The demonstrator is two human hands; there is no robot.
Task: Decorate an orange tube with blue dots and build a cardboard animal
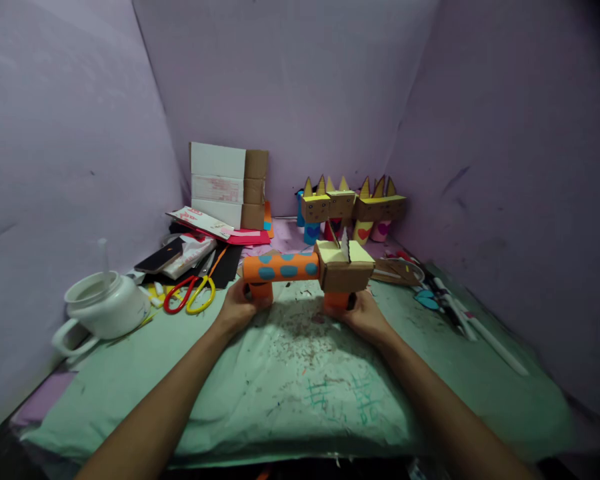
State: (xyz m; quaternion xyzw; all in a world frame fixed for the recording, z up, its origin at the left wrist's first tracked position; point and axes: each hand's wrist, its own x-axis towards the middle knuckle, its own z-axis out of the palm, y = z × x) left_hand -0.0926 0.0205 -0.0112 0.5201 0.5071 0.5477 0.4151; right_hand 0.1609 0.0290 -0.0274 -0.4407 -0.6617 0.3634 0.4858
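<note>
Between my two hands stands a cardboard animal figure (280,268). Its body is an orange tube with blue-grey spots, on orange tube legs. A boxy brown cardboard head (346,275) with a pale yellow top and pointed ears sits at its right end. My left hand (240,308) is wrapped round the leg at the body's left end. Around the leg under the head, my right hand (359,312) is closed, its fingers partly hidden behind the leg. The figure is upright, just above or on the green-covered table; I cannot tell which.
Several similar cardboard cat-like figures (363,210) stand at the back. Left are a white teapot-like pot (107,310), red and yellow scissors (190,293), a dark phone (160,257), papers and a folded carton (220,187). Pens (453,307) lie at right. Purple walls enclose the table (300,427).
</note>
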